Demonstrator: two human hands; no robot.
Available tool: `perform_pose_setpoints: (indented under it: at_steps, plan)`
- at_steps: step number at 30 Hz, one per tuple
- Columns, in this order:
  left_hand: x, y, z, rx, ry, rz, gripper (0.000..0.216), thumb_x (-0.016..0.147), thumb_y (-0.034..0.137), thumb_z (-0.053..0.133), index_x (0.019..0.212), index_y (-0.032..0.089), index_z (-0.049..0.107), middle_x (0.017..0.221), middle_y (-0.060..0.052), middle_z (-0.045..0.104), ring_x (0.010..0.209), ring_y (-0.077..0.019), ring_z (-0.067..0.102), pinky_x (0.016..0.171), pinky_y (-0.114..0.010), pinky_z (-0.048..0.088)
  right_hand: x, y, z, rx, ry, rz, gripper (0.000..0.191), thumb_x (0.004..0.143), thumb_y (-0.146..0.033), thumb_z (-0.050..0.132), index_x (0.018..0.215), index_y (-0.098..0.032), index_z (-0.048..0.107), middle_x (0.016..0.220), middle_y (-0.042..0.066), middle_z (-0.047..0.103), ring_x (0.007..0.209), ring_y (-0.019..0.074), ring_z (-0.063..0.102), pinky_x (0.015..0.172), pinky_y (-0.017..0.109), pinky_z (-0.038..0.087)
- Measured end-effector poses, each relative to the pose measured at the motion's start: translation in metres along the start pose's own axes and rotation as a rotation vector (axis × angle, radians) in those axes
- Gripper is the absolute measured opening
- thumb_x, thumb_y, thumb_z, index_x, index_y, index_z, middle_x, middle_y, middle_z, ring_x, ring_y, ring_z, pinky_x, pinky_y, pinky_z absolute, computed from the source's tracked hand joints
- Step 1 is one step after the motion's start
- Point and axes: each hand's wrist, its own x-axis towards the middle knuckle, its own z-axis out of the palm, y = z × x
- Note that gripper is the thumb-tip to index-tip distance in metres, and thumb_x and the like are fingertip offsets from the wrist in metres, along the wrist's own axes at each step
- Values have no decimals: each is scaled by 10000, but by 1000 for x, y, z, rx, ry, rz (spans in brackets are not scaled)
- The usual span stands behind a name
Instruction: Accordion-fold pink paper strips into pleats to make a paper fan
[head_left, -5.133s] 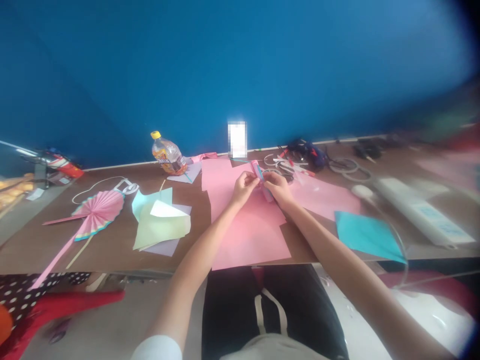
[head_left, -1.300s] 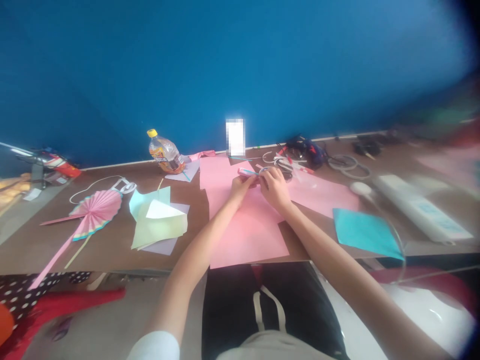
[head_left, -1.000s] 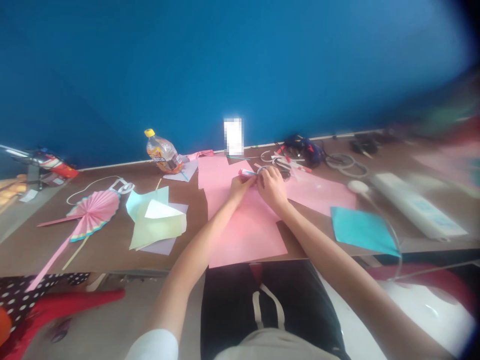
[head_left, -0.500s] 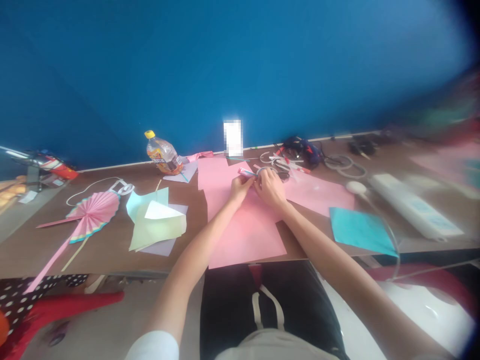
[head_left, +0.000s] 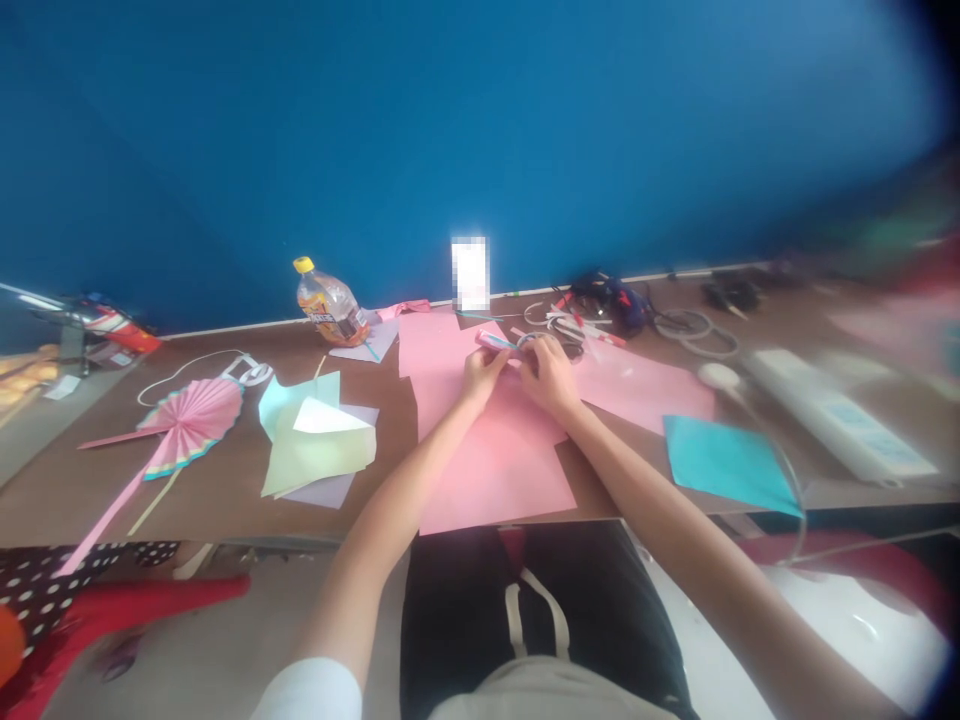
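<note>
A small folded piece of pink paper (head_left: 493,341) with a pale blue streak sits between my two hands, above the pink sheets. My left hand (head_left: 482,378) is closed, thumb and fingers pinching the piece. Close beside it, my right hand (head_left: 550,372) has curled fingers that grip the piece's right end; the fingertips are partly hidden. Beneath both forearms lies a large pink sheet (head_left: 495,480). Another pink sheet (head_left: 645,385) extends to the right, behind my right hand.
Left stand a pink pleated paper fan (head_left: 196,415), pale green paper (head_left: 319,460) and a yellow-capped bottle (head_left: 330,310). Right are a teal sheet (head_left: 727,465), a white power strip (head_left: 840,415), a cable coil (head_left: 697,333) and paper scraps (head_left: 581,325). A blue wall (head_left: 480,130) rises behind the table.
My right hand's fingers have shifted slightly along the folded paper, showing more of its blue streak. My left hand keeps its pinch. The view has shifted slightly.
</note>
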Motion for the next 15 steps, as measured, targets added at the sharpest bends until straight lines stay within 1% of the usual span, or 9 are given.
perform_pose_setpoints:
  at_steps: [2, 5, 8, 11, 15]
  plan:
    - [0, -1, -1, 14, -8, 9, 356, 733, 455, 670, 844, 116, 680, 749, -52, 670, 641, -115, 595, 621, -225, 457, -1, -1, 0, 2, 7, 6, 173, 774, -124, 471, 919, -194, 534, 893, 87, 565, 867, 240, 495, 794, 355, 405]
    - [1, -3, -1, 15, -27, 19, 367, 737, 461, 667, 863, 117, 682, 767, -55, 674, 659, -120, 603, 637, -231, 466, 0, -2, 0, -9, 15, 11, 96, 852, -196, 457, 897, -196, 541, 879, 88, 569, 868, 242, 496, 787, 355, 400]
    - [1, -4, -1, 39, -27, 27, 376, 741, 468, 660, 870, 116, 685, 769, -60, 684, 657, -126, 609, 636, -235, 468, 1, -3, -1, -37, -15, 2, 120, 891, -221, 422, 863, -200, 536, 866, 85, 571, 850, 237, 491, 777, 350, 393]
    - [1, -3, 0, 72, -19, 39, 374, 747, 469, 651, 867, 117, 686, 801, -74, 699, 677, -142, 627, 637, -241, 471, 1, -3, -1, -46, -21, 11, 123, 886, -196, 408, 844, -198, 524, 846, 81, 565, 835, 231, 488, 774, 347, 388]
    - [-1, -1, 1, 88, -48, 60, 372, 746, 473, 656, 841, 114, 681, 808, -92, 707, 727, -168, 649, 677, -258, 476, 2, -1, 0, -76, 45, 92, 74, 841, -194, 451, 809, -199, 517, 886, 92, 575, 870, 244, 485, 797, 369, 371]
